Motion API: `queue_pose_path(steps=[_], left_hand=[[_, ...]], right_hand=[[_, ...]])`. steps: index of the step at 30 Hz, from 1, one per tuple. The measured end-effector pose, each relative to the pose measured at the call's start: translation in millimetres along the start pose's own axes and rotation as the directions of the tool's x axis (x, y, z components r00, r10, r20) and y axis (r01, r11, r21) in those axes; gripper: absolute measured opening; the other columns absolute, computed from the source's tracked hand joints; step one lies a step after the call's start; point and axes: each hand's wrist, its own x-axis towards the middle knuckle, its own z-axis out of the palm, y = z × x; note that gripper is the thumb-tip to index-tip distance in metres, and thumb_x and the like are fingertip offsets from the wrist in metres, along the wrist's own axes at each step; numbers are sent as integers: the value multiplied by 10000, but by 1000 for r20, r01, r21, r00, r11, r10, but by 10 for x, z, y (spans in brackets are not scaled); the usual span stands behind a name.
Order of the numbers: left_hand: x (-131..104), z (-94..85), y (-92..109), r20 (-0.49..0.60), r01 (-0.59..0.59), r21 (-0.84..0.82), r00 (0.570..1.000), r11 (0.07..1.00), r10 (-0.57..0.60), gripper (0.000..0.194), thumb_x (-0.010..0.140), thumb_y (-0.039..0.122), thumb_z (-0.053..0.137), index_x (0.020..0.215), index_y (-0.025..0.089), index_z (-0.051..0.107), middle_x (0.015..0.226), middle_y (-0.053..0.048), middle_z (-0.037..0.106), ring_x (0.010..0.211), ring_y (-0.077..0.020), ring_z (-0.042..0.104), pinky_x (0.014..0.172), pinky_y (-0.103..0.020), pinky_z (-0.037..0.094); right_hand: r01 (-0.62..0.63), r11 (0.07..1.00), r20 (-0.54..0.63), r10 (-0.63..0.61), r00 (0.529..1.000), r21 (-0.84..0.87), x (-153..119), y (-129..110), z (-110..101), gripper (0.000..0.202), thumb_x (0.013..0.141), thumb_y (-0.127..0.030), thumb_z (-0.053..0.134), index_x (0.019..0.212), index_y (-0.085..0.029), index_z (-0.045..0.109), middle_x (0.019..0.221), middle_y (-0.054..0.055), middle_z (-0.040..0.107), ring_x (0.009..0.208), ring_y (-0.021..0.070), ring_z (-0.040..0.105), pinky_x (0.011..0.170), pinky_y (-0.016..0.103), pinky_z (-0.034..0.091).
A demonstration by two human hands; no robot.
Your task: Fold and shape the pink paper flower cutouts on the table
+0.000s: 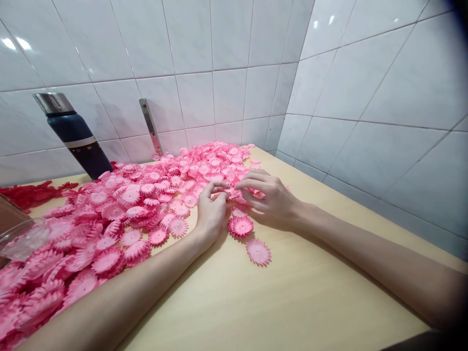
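My left hand (212,209) is closed, thumb and forefinger bent together in a pinch. Whatever sits between those fingertips is too small to make out. Just to its right, my right hand (269,195) curls inward, its fingertips almost meeting the left ones; its grip is partly hidden. Below the hands lies a small stack of pink flower discs (241,226) with fringed edges and a tiny centre hole. A single paler flower disc (259,252) lies flat nearer to me. Behind and left of both hands spreads a large heap of similar pink flower discs (146,195).
A dark blue bottle (78,134) with a steel cap stands at the back left. Red pieces (29,195) and a clear plastic container (24,239) are at the left edge. A metal strip (149,124) is fixed to the tiled wall (226,97) behind the wooden table (278,302).
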Motion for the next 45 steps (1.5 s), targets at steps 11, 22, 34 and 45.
queue_pose_path(steps=[11, 22, 34, 45], left_hand=[[-68, -15, 45, -19, -5, 32, 1000, 999, 5, 243, 616, 249, 784, 804, 123, 695, 811, -76, 692, 754, -179, 656, 725, -345, 557], [-52, 4, 13, 11, -182, 121, 983, 976, 182, 122, 683, 164, 674, 679, 167, 551, 717, 14, 575, 678, -108, 564, 670, -246, 483], [-56, 15, 29, 31, -380, 185, 924, 906, 381, 154, 700, 38, 522, 641, 172, 475, 654, 34, 491, 630, -86, 467, 631, -212, 390], [-27, 0, -3, 62, -89, 159, 995, 983, 81, 207, 763, 119, 556, 906, 161, 700, 949, -61, 689, 852, -163, 620, 740, -284, 513]], right_hand=[[-123, 990, -112, 114, 987, -76, -4, 4, 18, 98, 796, -151, 581, 859, -207, 631, 788, 40, 694, 755, 208, 607, 787, 384, 426], [-238, 965, -63, 233, 971, -109, 36, -17, 46, 171, 698, -83, 529, 831, -191, 528, 716, 11, 645, 582, 145, 547, 722, 338, 397], [-255, 967, -369, 237, 899, 0, 68, -1, 161, 149, 690, -69, 524, 744, -205, 495, 615, -30, 520, 530, 120, 478, 563, 273, 403], [-164, 974, -244, 198, 949, 155, -27, 84, 140, 118, 844, -119, 506, 911, -202, 558, 714, -1, 596, 613, 127, 552, 593, 262, 443]])
